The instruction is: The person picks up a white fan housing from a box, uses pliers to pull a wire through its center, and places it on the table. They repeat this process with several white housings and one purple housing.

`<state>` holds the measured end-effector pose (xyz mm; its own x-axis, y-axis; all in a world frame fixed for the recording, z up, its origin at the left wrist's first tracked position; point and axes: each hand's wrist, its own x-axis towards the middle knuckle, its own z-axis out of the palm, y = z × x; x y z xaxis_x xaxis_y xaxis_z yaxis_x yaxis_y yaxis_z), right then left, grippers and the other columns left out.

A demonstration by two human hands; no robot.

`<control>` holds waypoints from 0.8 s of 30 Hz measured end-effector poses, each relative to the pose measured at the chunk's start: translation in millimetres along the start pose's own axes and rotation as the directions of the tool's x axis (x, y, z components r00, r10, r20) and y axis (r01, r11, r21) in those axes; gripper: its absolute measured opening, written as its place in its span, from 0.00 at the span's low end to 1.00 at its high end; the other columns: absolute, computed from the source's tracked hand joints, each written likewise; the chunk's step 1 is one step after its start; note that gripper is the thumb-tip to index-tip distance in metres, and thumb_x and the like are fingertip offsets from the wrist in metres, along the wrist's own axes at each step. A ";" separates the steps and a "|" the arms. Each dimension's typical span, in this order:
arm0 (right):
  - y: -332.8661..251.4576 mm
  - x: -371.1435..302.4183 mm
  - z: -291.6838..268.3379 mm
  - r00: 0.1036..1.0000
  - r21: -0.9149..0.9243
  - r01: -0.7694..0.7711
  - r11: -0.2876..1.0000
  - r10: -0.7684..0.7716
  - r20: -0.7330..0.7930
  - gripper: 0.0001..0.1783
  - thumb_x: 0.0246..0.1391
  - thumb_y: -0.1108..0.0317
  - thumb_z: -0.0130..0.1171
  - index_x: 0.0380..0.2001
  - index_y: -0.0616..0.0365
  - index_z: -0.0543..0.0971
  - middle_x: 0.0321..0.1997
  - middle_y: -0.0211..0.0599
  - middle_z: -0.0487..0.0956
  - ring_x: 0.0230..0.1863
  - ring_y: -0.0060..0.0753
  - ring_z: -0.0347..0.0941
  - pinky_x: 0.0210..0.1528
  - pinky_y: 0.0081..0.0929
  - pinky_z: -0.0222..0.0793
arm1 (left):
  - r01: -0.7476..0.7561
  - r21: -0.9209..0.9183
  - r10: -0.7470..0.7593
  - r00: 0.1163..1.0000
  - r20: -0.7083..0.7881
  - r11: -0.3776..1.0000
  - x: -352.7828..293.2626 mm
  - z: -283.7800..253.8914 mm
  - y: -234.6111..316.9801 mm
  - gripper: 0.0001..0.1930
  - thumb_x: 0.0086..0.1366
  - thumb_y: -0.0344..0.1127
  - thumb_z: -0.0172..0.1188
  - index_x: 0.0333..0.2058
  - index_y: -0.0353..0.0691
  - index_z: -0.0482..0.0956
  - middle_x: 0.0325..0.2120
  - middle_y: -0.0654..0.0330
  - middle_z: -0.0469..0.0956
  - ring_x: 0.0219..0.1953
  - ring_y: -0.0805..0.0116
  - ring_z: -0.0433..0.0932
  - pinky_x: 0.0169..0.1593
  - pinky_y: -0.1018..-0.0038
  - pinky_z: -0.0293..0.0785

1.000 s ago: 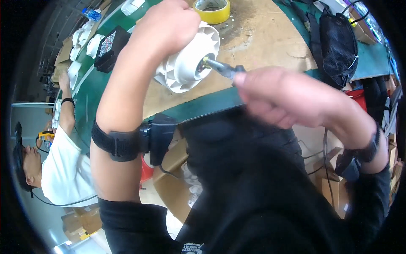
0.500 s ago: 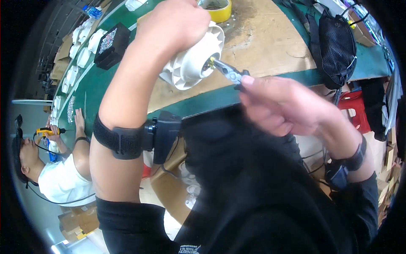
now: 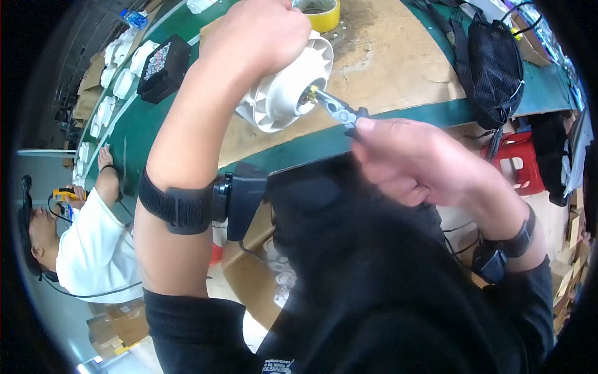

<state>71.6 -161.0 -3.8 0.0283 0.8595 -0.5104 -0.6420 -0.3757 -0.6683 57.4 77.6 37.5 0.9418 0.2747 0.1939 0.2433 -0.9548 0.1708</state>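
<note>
The green bench (image 3: 140,134) spreads out around and beneath the white housing (image 3: 283,93), and a brown cardboard sheet (image 3: 398,68) covers the part of it directly under and to the right of the housing. Well to the left of the housing, a co-worker (image 3: 96,249) in a white top sits at the same bench, one arm stretched out over it. Below the housing, under the bench edge, an open cardboard box (image 3: 246,274) holds pale pieces. A black mesh bag (image 3: 495,75) lies well to the right of the housing, with a red plastic item (image 3: 526,165) lower down on that same side.

The housing itself is round and ribbed, tilted so that its narrow open end faces right; whether it touches the sheet is hard to tell. The person's two hands are apart. The left hand (image 3: 265,31) is clamped on the upper side of the housing, its fingertips hidden; the right hand (image 3: 402,156), to the right of the housing, is closed round the handles of the pliers. Left of the housing stands a black bin (image 3: 165,87) of tiny parts. A yellow tape roll (image 3: 327,25) lies just above the housing. The pliers (image 3: 339,112) slant into the housing's opening, their nose meeting a small yellowish piece (image 3: 311,93) there; whether they grip it cannot be told.
</note>
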 end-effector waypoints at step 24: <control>10.3 -4.8 28.1 0.647 -0.864 -0.145 -0.482 -0.707 0.286 0.05 0.57 0.72 0.55 0.32 0.63 0.73 0.27 0.50 0.78 0.27 0.47 0.77 0.30 0.36 0.73 | 0.100 -0.015 -0.100 0.995 0.006 0.995 3.7 -8.5 1.9 0.17 0.65 0.36 0.47 0.38 0.30 0.82 0.40 0.36 0.79 0.48 0.44 0.78 0.53 0.61 0.73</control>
<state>43.3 -159.2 7.0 0.2528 0.9208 0.2970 0.9675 -0.2426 -0.0711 59.4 77.8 46.8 0.9141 0.3681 0.1701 0.3329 -0.9207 0.2037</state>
